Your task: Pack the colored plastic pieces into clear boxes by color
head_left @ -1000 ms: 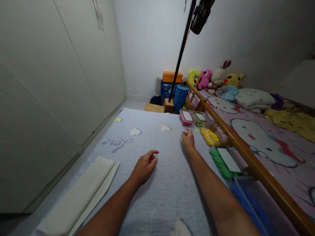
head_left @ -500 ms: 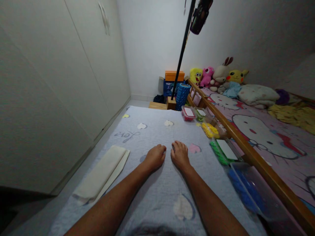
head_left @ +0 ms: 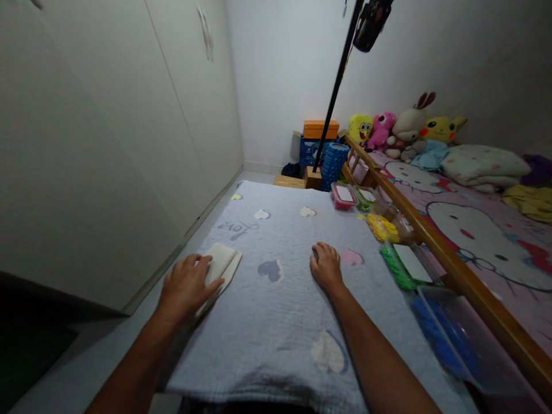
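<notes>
A folded cream cloth [head_left: 223, 261] lies on the left side of the table cover. My left hand [head_left: 186, 283] is over its near part, thumb and fingers apart, and covers much of it. Whether the fingers press on the cloth is hard to see. My right hand [head_left: 326, 264] rests palm down on the pale blue table cover [head_left: 293, 310], left of a pink heart print. Its fingers are slightly bent, with nothing visible in them.
Along the right edge stand clear plastic boxes of coloured pieces: red [head_left: 344, 196], yellow [head_left: 383, 227], green [head_left: 403, 267] and blue [head_left: 448, 333]. A wooden bed rail [head_left: 431, 241] runs beside them. A black pole [head_left: 338, 86] rises behind the table; white cupboards [head_left: 129, 144] stand left.
My left hand has moved left, from the middle of the table to the folded cloth, and its fingers have spread. My right hand stays in place. The camera view has turned slightly left.
</notes>
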A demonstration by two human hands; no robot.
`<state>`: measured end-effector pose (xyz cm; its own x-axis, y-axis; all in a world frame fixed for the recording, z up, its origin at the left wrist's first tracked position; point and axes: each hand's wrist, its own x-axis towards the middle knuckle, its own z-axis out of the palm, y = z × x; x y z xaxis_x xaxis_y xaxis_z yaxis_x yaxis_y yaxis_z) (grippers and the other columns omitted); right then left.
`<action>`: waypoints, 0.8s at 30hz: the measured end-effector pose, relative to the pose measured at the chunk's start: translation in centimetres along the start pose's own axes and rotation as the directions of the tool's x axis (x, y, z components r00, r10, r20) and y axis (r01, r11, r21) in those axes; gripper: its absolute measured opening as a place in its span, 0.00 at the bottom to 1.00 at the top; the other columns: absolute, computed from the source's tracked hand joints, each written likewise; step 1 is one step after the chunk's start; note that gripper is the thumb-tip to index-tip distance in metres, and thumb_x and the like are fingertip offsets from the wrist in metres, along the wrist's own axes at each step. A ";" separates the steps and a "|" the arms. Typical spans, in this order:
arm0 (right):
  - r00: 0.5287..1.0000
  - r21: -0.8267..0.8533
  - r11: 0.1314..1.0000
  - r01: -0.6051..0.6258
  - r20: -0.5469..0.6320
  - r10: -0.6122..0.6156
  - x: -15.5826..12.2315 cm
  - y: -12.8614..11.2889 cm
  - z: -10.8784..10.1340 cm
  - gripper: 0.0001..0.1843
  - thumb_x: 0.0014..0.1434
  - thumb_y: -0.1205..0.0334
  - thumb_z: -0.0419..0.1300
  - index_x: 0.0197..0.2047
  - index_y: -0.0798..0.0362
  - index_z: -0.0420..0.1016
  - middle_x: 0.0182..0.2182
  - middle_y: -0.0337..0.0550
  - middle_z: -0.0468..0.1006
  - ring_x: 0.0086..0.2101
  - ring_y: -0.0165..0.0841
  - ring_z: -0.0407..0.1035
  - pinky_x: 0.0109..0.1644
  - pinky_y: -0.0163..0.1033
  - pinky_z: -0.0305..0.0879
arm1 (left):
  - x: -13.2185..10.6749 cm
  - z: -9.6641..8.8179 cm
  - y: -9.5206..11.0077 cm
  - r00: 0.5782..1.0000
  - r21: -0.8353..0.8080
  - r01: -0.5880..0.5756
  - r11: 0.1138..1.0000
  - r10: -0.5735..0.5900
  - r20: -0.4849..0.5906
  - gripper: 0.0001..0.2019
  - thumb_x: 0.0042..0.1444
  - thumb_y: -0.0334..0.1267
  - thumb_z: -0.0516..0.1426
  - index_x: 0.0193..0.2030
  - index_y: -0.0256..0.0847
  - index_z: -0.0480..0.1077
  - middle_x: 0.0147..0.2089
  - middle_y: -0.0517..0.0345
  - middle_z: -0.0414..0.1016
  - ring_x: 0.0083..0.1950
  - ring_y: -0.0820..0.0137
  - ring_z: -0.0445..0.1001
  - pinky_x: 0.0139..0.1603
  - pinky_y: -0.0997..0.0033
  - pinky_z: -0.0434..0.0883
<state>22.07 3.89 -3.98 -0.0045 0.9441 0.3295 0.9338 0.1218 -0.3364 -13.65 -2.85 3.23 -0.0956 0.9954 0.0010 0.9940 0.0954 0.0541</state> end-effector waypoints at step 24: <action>0.984 0.313 0.949 0.039 0.153 -0.090 1.5 -6.0 -1.3 0.17 0.57 0.69 0.56 0.48 0.54 0.78 0.49 0.50 0.79 0.52 0.41 0.66 0.61 0.46 0.57 | -0.9 -2.0 -1.1 0.981 0.032 0.004 0.999 -0.010 0.192 0.23 0.67 0.45 0.41 0.54 0.37 0.71 0.50 0.37 0.79 0.46 0.50 0.79 0.42 0.57 0.69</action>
<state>16.93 4.17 -0.36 -0.1433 0.9649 0.2201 0.7743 0.2478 -0.5823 -14.80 -3.87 5.12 -0.0931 0.9771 -0.1912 0.9948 0.0992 0.0226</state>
